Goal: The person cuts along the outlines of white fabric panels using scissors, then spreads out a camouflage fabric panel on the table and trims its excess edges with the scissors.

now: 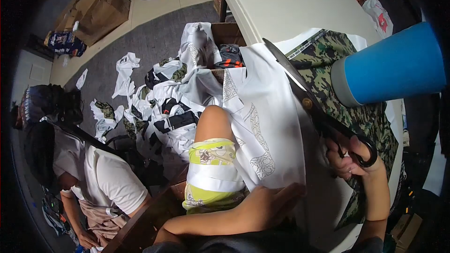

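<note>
Black-handled scissors (307,100) are in my right hand (349,159), whose fingers wrap round the handle loops. Their blades are apart and point to the upper left, over the edge of a white printed fabric (274,126). My left hand (276,204) lies on the lower part of this fabric, its fingers together near the right edge; whether it pinches the cloth is hard to see. Under the scissors and to their right, a camouflage-print fabric (328,65) lies on the white table (262,0). The white fabric hangs over the table's edge beside my knee.
A blue cylinder (393,65) with a grey rim lies on the camouflage fabric. Fabric scraps (173,112) cover the floor by a box (227,33). At the lower left another person (112,173) sits bent over brown cloth. Paper bags (101,11) stand behind.
</note>
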{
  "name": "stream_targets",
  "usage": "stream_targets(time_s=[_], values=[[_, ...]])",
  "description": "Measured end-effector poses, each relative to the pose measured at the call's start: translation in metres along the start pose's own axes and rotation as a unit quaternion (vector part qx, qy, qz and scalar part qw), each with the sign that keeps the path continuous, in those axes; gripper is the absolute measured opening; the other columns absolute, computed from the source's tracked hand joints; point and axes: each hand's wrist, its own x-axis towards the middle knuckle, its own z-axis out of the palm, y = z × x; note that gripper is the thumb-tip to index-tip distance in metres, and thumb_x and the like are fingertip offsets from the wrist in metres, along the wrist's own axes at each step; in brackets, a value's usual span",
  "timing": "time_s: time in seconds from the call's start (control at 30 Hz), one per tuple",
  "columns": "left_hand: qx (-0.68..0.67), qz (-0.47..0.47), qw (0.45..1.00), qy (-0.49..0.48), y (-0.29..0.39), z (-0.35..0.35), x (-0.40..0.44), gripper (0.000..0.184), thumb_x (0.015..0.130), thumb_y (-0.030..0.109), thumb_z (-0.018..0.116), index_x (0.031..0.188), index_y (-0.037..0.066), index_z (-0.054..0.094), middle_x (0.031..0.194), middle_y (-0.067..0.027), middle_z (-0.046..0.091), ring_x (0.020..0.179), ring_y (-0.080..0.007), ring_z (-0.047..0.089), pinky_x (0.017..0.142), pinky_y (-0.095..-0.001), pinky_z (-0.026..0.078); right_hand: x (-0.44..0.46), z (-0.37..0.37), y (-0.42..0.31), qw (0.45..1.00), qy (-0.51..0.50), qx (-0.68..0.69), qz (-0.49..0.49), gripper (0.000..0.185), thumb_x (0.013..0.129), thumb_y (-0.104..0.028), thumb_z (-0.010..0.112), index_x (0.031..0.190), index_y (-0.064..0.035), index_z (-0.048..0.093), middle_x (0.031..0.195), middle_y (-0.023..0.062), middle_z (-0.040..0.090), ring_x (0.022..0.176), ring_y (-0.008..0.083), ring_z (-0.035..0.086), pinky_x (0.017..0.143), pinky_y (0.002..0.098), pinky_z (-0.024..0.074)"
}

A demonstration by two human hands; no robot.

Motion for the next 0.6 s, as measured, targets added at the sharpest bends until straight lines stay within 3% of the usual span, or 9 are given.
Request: stream_targets(time_s=[0.1,0.27,0.47,0.53,0.6], values=[[-0.007,-0.009,1.000,-0.010,0.000,-0.001,-0.001,0.022,0.084,0.005,0.054,0.105,0.007,0.053,0.077,-0.0122,0.064,0.056,-0.0323,0.057,0.051,-0.0374,0.043,0.000,0.001,-0.011,0.994,0.044,-0.103,-0.016,0.023,0.092,-0.024,0.046,0.094,-0.0009,0.044,0.056,0.0005,0.041,0.045,0.0067,0.032,0.040,0.0204,0.0282],[0.042,0.021,0.999,-0.020,0.004,-0.002,-0.001,0.020,0.085,0.006,0.056,0.105,0.003,0.055,0.078,-0.0135,0.065,0.057,-0.0271,0.061,0.050,-0.0343,0.046,0.013,-0.002,-0.040,0.991,0.007,-0.126,0.033,0.015,0.091,-0.015,0.044,0.089,-0.0008,0.049,0.052,0.0023,0.042,0.041,0.0087,0.031,0.037,0.0224,0.0268],[0.025,0.003,0.999,-0.035,0.011,-0.002,-0.004,0.019,0.086,0.007,0.055,0.104,0.004,0.055,0.079,-0.0120,0.065,0.059,-0.0283,0.061,0.053,-0.0342,0.046,0.013,0.023,-0.050,0.979,0.082,-0.173,0.062,0.017,0.089,-0.019,0.049,0.079,-0.0049,0.049,0.047,0.0021,0.040,0.035,0.0097,0.030,0.032,0.0248,0.0239],[0.036,-0.023,0.995,-0.089,0.011,0.003,-0.007,0.020,0.085,0.006,0.055,0.105,0.004,0.055,0.080,-0.0121,0.065,0.060,-0.0292,0.060,0.055,-0.0349,0.046,0.015,0.031,-0.050,0.978,0.079,-0.185,0.049,0.020,0.089,-0.021,0.050,0.076,-0.0062,0.048,0.046,0.0018,0.040,0.034,0.0098,0.030,0.031,0.0253,0.0237],[0.052,-0.045,0.987,-0.148,0.011,0.009,-0.011,0.021,0.084,0.005,0.055,0.105,0.005,0.055,0.080,-0.0121,0.065,0.061,-0.0300,0.060,0.057,-0.0357,0.046,0.015,0.046,-0.051,0.943,0.126,-0.295,0.087,0.024,0.087,-0.026,0.055,0.074,-0.0082,0.046,0.046,0.0010,0.041,0.034,0.0094,0.033,0.030,0.0261,0.0268]])
